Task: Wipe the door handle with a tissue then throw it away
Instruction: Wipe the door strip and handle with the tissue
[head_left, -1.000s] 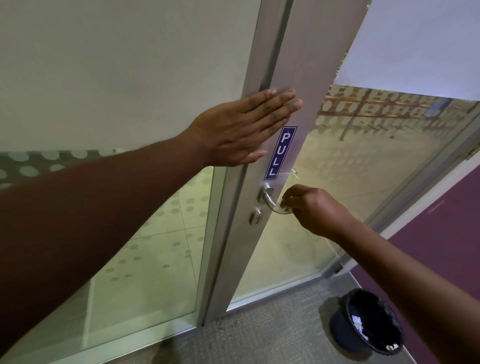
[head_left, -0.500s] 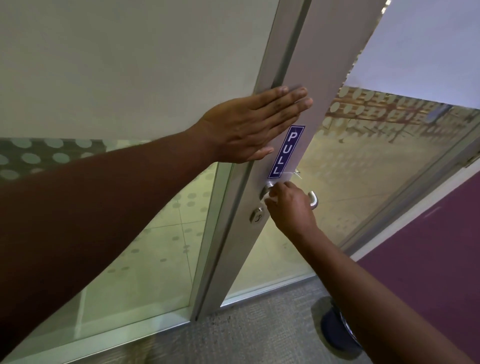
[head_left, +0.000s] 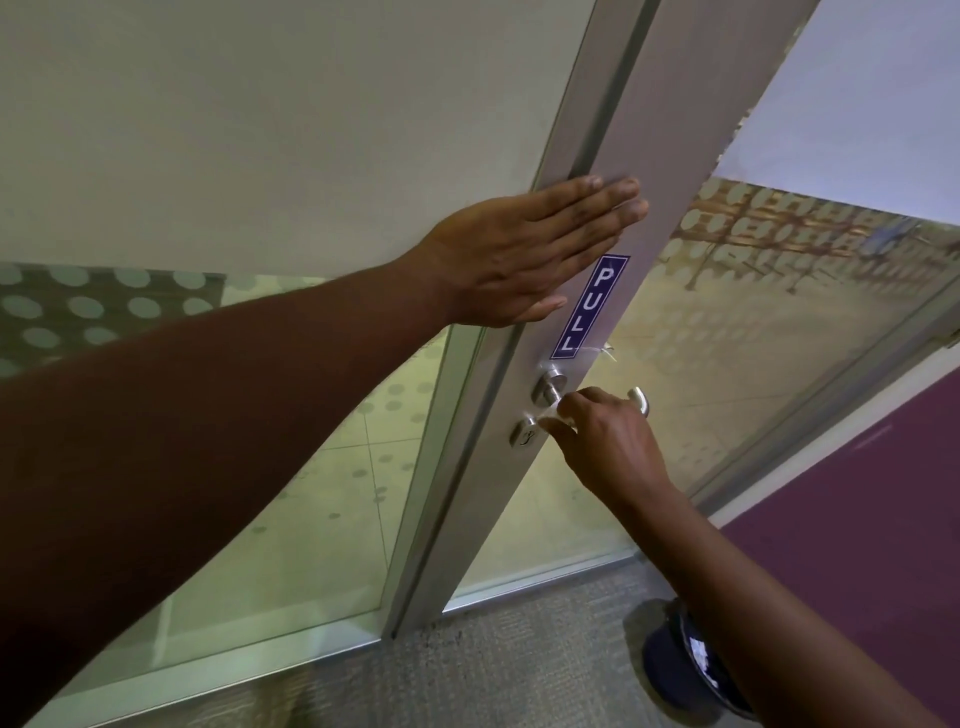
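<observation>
While the left hand (head_left: 511, 257) lies flat with its fingers spread against the door frame (head_left: 670, 156) in the upper middle of the frame, the right hand (head_left: 605, 441) works at the door handle (head_left: 641, 400) in the centre, just below the PULL sticker (head_left: 589, 306). Its grip is pressed together near the base of the handle, and something pale shows at the fingertips; I think it is the tissue, but I cannot tell surely. The wiping step seems in hand. Next, the hand should pass along the lever to its free end, then carry the tissue to the dark bin (head_left: 675, 670) at the lower right.
</observation>
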